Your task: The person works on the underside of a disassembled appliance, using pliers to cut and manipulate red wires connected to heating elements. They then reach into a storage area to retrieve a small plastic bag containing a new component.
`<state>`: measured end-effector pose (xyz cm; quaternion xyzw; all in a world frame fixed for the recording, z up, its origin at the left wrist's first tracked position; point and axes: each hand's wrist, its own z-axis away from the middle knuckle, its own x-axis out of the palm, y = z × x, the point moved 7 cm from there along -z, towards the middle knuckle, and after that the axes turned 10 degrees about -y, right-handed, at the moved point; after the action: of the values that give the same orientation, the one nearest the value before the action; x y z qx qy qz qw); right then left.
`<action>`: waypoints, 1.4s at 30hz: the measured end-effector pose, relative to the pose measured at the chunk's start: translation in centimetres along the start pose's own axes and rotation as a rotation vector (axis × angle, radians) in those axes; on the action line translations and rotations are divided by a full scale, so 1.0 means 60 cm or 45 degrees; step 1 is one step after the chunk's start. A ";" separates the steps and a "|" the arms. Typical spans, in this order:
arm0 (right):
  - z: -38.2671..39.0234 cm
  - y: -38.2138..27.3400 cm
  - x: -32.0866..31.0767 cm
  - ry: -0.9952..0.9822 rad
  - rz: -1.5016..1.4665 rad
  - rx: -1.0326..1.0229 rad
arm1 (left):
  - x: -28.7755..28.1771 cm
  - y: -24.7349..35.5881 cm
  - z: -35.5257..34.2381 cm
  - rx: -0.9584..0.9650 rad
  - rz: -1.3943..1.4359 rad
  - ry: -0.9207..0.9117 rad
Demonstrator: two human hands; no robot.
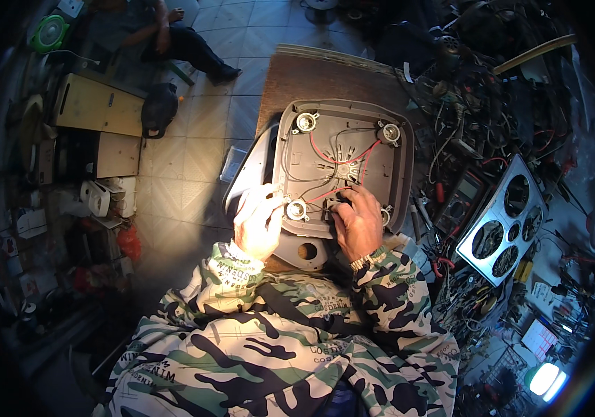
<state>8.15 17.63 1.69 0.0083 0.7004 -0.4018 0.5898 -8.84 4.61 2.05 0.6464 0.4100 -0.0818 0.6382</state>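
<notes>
A square grey plastic housing (304, 160) lies open on a wooden board (311, 73), with round metal fittings (306, 121) near its corners and red and black wires running toward a slotted centre. My left hand (257, 221) has its fingers curled at the housing's lower-left edge, touching it beside a fitting (296, 208). My right hand (356, 221) is closed on a small dark part among the wires near the lower middle; its fingertips partly hide it. Beneath the housing sits another grey panel (294, 250) with a round hole.
At right are a metal plate with large holes (480, 257), a multimeter (461, 198), tangled tools and cables, and a lit lamp (548, 381). At upper left, a seated person's leg (200, 52) extends over tiled floor, near cabinets (102, 104) and a green fan (48, 33).
</notes>
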 end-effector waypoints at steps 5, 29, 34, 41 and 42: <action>-0.002 0.000 -0.002 0.025 -0.015 0.008 | 0.006 0.002 0.004 0.051 -0.095 -0.068; 0.001 -0.008 -0.023 0.071 -0.113 0.054 | 0.084 0.050 -0.034 0.291 -0.127 -0.371; -0.001 -0.050 -0.052 0.086 -0.120 -0.026 | 0.089 0.055 -0.035 0.308 -0.086 -0.414; 0.016 -0.051 -0.028 0.130 -0.043 0.187 | 0.087 0.076 -0.040 0.388 -0.185 -0.482; 0.016 -0.051 -0.019 0.152 -0.080 0.173 | 0.095 0.057 -0.032 0.313 -0.102 -0.472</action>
<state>7.79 15.51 4.36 0.0502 0.7054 -0.4655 0.5322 -3.77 9.27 1.38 0.6764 0.2982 -0.2737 0.6154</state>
